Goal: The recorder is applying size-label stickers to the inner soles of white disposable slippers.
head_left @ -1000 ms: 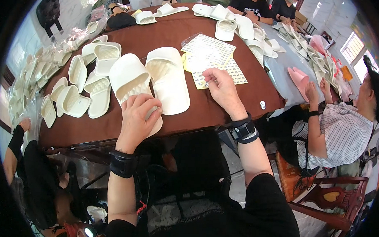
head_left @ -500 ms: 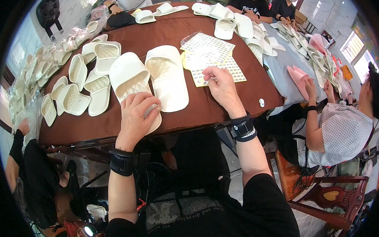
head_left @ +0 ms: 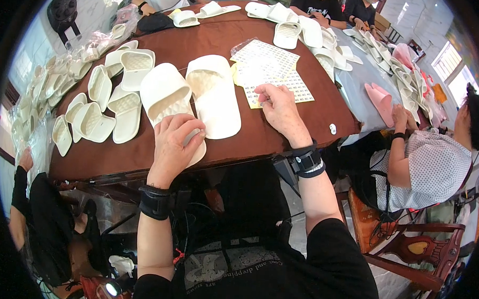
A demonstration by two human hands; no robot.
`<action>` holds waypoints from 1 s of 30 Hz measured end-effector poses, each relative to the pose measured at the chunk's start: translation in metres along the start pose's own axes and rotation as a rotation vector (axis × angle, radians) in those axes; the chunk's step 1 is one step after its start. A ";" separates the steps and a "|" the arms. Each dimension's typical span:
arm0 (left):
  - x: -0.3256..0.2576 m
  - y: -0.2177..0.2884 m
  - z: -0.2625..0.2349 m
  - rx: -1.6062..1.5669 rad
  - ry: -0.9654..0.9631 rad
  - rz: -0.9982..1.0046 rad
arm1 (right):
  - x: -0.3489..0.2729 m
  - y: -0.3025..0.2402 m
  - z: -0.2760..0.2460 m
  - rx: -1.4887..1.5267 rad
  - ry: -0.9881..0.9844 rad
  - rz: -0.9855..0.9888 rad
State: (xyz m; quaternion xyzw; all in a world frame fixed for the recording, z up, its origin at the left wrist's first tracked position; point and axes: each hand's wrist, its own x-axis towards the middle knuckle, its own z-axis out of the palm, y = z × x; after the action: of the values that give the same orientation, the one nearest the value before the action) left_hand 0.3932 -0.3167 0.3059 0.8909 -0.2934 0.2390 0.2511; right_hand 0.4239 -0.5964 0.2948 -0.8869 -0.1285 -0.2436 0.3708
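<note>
Two hands, well apart. Left hand (head_left: 175, 142) lies over the heel end of a white slipper (head_left: 165, 88) on the brown table (head_left: 325, 121), toe pointing away, probably to steady it; can't tell if it grips. Right hand (head_left: 279, 110) curls its fingers over the sticker sheets (head_left: 273, 66), likely kept close for reach; can't tell if anything's pinched. Versus half a second ago: both about the same; co-worker's hands (head_left: 403, 118), then apart, now meet beside the pink slipper (head_left: 380, 103).
</note>
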 end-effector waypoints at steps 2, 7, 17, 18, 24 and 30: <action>-0.001 -0.001 0.000 0.012 0.000 0.003 | 0.000 -0.003 0.000 -0.042 0.006 0.007; -0.001 -0.002 0.001 -0.021 0.015 0.003 | 0.000 0.000 0.001 -0.005 0.040 0.017; -0.002 -0.003 -0.001 -0.030 -0.002 0.008 | 0.002 -0.006 0.006 0.339 0.165 0.037; -0.002 -0.003 -0.001 -0.015 0.005 0.012 | 0.002 -0.018 0.006 0.407 0.158 0.048; -0.001 -0.003 0.000 -0.038 0.025 0.021 | 0.006 -0.067 0.029 0.689 -0.114 0.130; -0.001 -0.002 0.000 -0.063 0.044 0.025 | 0.014 -0.069 0.047 0.495 -0.131 0.107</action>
State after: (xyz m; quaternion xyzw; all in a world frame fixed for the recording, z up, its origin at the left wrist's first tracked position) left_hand 0.3934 -0.3150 0.3050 0.8733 -0.3063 0.2524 0.2826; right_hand 0.4239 -0.5142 0.3148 -0.7887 -0.1607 -0.1266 0.5797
